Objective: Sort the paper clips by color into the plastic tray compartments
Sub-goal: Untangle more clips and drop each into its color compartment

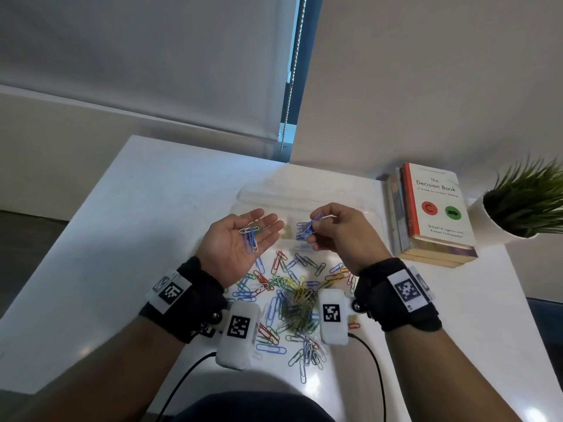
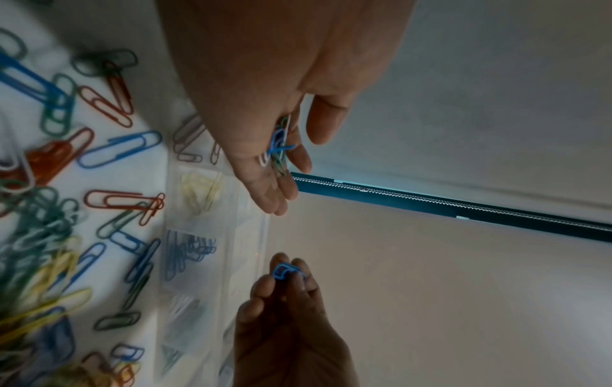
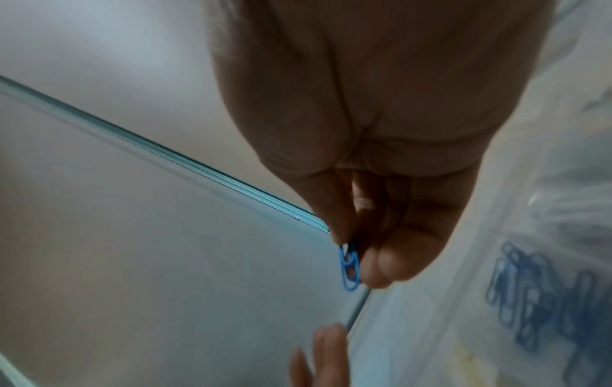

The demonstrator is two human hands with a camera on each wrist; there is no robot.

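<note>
- Blue paper clip pinched in right hand, above clear tray with blue clips.
- Left hand flat, palm up, cradling several clips.
- Next, likely: release over blue compartment, avoiding yellow neighbour; loose pile unsorted.

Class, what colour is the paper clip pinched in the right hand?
Blue; the paper clip in the right hand shows best in the right wrist view.

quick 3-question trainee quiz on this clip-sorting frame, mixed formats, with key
1. True or false: the left hand lies palm up with clips resting on it.
2. What colour is the clip pinched by the right hand? A red, B blue, C yellow
3. Fill in: the unsorted pile lies on the table between the person and the ____.

Key: 1 true; 2 B; 3 tray
</note>
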